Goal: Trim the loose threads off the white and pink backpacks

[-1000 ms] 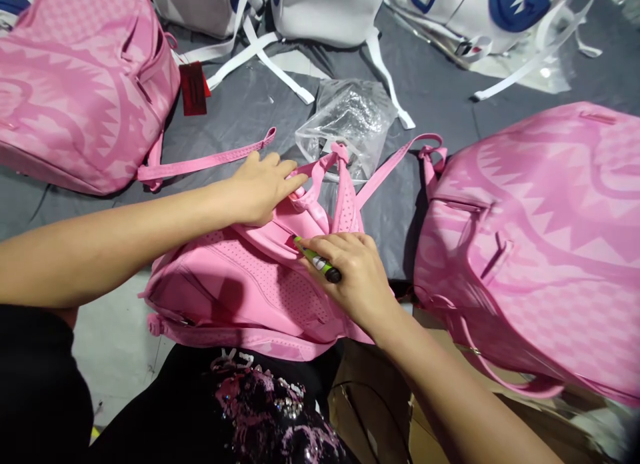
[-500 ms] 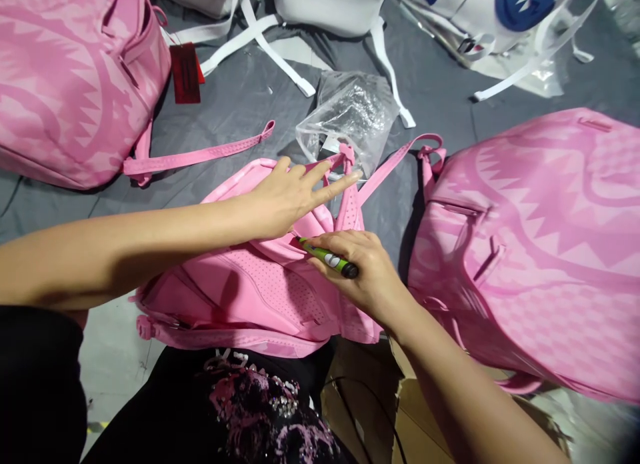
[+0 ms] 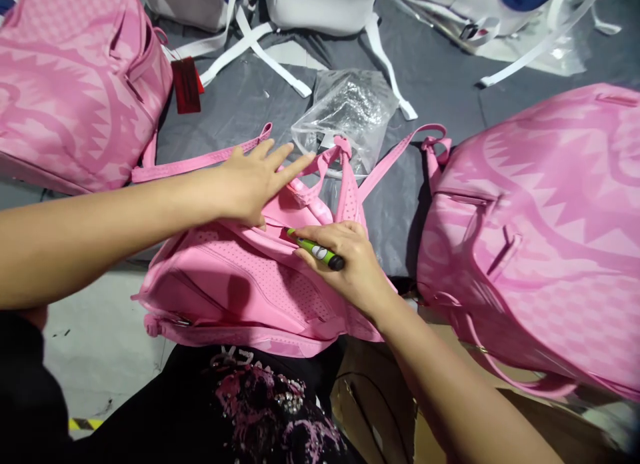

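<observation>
A pink backpack (image 3: 225, 284) lies at the table's near edge, its perforated back panel and straps facing up. My right hand (image 3: 350, 257) grips a green marker pen (image 3: 320, 252) with a black end, its tip at the pink fabric beside a shoulder strap. The tip itself is partly hidden by the fabric and fingers. My left hand (image 3: 255, 184) lies with fingers spread on the upper part of the same backpack, left of the pen. A knotted pink strap (image 3: 343, 151) rises beyond the right hand.
One pink backpack (image 3: 65, 97) with a red tag (image 3: 187, 84) stands at left, another (image 3: 540, 237) at right. Behind are white bags (image 3: 323, 7) with dangling straps and a clear plastic bag (image 3: 355, 104) on the grey cloth (image 3: 240, 97). Cardboard (image 3: 370, 384) lies below the table edge.
My left hand has slid left along the backpack, fingers still spread. My right hand has shifted slightly left with the marker pen, still at the fabric. The whole view has shifted a little.
</observation>
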The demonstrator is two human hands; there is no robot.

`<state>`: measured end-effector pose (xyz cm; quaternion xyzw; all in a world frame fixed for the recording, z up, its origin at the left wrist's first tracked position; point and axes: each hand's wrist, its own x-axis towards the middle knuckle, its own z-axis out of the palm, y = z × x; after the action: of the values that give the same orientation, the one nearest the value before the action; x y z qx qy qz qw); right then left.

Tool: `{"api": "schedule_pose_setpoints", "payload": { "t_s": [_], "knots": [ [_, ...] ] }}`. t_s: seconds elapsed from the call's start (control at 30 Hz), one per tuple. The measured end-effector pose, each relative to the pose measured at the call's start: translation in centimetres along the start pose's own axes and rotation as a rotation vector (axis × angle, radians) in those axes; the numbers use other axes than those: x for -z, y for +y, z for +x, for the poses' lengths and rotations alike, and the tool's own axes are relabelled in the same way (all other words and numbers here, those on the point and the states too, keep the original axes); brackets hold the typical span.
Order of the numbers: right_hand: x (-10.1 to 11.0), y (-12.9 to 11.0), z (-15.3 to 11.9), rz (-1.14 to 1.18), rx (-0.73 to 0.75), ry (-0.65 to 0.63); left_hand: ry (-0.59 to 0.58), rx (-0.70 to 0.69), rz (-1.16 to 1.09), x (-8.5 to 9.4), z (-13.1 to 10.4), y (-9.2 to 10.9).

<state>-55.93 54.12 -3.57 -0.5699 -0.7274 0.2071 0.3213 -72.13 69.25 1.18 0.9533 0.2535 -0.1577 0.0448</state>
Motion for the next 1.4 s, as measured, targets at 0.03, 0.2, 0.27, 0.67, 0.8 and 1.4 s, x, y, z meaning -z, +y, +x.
{"api": "schedule_pose_setpoints", "payload": {
  "t_s": [0.03, 0.2, 0.27, 0.67, 0.8, 1.4],
  "knots": [
    [-0.4, -0.2, -0.1, -0.001, 0.01, 0.038, -0.026, 0.022, -0.006, 0.1, -0.5, -0.4],
    [-2.9, -0.8, 0.7, 0.025, 0.013, 0.145, -0.019, 0.088, 0.05, -0.4, -1.3, -0.4],
    [-3.6, -0.8, 1.1, 0.047, 0.014, 0.168, 0.003, 0.123, 0.089, -0.7, -1.1, 0.0],
    [-3.4, -0.3, 0.9, 0.118, 0.045, 0.215, -0.094, 0.112, 0.007, 0.7, -2.1, -2.2],
    [-3.3, -0.3, 0.7, 0.118, 0.052, 0.192, -0.159, 0.184, -0.094, 1.3, -2.8, -2.7],
    [-5.2, -2.1, 2.9, 0.257, -0.038, 0.073, -0.226, 0.087, -0.083, 1.8, -2.1, -3.2]
  ]
}}
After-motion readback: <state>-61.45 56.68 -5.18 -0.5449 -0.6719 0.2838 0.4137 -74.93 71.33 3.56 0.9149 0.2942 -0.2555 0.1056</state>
